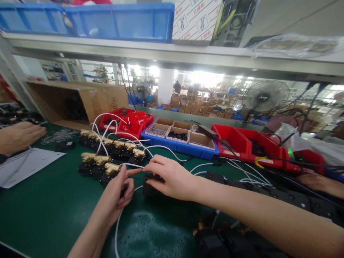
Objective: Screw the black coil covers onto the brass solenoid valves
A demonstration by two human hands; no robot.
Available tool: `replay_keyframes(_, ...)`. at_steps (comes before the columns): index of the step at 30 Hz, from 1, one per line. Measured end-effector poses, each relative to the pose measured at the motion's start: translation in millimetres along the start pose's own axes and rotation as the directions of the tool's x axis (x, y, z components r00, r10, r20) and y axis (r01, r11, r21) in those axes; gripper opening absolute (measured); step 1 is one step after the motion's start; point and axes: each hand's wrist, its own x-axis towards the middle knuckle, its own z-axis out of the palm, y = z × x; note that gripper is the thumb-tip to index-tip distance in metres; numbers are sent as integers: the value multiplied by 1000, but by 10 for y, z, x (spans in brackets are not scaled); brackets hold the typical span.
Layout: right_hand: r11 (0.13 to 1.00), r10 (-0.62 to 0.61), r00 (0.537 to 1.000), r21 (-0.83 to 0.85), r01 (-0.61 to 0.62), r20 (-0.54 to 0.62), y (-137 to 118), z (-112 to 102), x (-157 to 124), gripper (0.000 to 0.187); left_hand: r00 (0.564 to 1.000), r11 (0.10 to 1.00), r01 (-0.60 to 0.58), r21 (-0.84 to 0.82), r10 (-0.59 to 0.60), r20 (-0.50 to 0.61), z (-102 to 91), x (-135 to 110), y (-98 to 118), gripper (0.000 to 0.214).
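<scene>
My right hand grips a small black plastic housing from above, thumb and fingers on its sides. Close beside it, my left hand has its index finger stretched to the housing's upper edge. The other fingers of that hand are curled, with something dark between them that I cannot make out. A white cable loops below the housing. Just beyond my left hand stand several black valve bodies with brass fittings, some with white cables.
Behind are a red bin, a blue tray of small parts and more red bins. More black units lie at front right. Other people's hands show at left and right. A shelf crosses above.
</scene>
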Motion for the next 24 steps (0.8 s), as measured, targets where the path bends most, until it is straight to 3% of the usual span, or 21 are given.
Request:
replay_keyframes(2, 997, -22, 998, 79, 26, -54, -91, -53, -26, 17, 1000, 999, -9, -50, 9, -18, 92, -84, 49, 73)
replay_keyframes(5, 994, -92, 996, 57, 93, -9, -234, -82, -10, 12, 1000, 998, 19, -67, -20, -19, 273, -188, 97, 73)
replay_keyframes(10, 999, 7, 988, -53, 1, 153, -318, -137, 51, 11, 998, 1000, 25, 15, -24, -56, 477, -229, 83, 70)
replay_keyframes(14, 999, 44, 982, -2, -45, 183, -257, -236, -15, 8, 999, 989, -24, 145, 21, 26, 544, -175, 75, 72)
replay_keyframes(19, 995, 48, 994, 87, -57, 100, -110, -331, -176, 9, 993, 975, -34, 220, 8, 120, 620, -42, 173, 68)
replay_keyframes(21, 974, 117, 993, 198, -112, -11, -25, -362, -219, 9, 985, 962, -87, 259, 44, 167, 623, 10, 216, 62)
replay_keyframes(24, 899, 282, 950, 382, -213, -133, 96, -378, -244, 6, 969, 918, -205, 340, 143, 199, 602, 53, 260, 43)
